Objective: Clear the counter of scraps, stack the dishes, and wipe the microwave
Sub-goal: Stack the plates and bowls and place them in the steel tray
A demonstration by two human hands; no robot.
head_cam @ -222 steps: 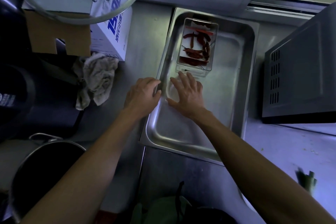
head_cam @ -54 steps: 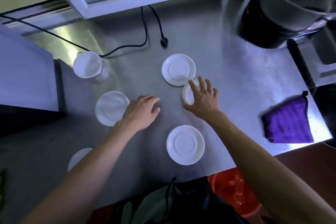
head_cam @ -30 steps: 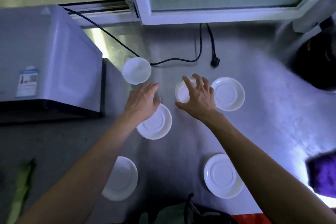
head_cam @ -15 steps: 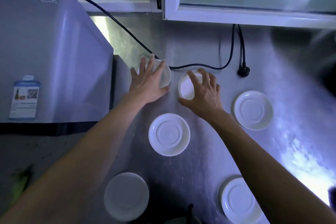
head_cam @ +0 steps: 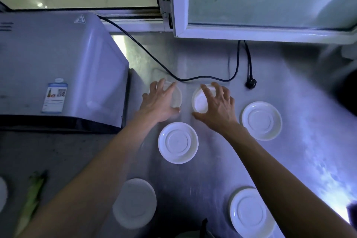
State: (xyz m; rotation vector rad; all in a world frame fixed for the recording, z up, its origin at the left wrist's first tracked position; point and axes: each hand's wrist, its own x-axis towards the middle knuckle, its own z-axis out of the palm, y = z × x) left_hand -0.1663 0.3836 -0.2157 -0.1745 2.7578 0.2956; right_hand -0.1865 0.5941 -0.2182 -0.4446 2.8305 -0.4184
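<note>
While both arms reach over the grey steel table [head_cam: 289, 87], the left hand [head_cam: 158, 102] lies with fingers spread and curled over a small white bowl [head_cam: 176, 97] beside the grey microwave [head_cam: 58, 67]. Just right, the right hand [head_cam: 218, 104] grips another small white bowl [head_cam: 200, 100]. Four white saucers lie nearer, one [head_cam: 177, 143] between the forearms.

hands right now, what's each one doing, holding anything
Left hand: fingers curled over the left small dish, gripping it.
Right hand: fingers curled over the right small dish, gripping it.
</note>
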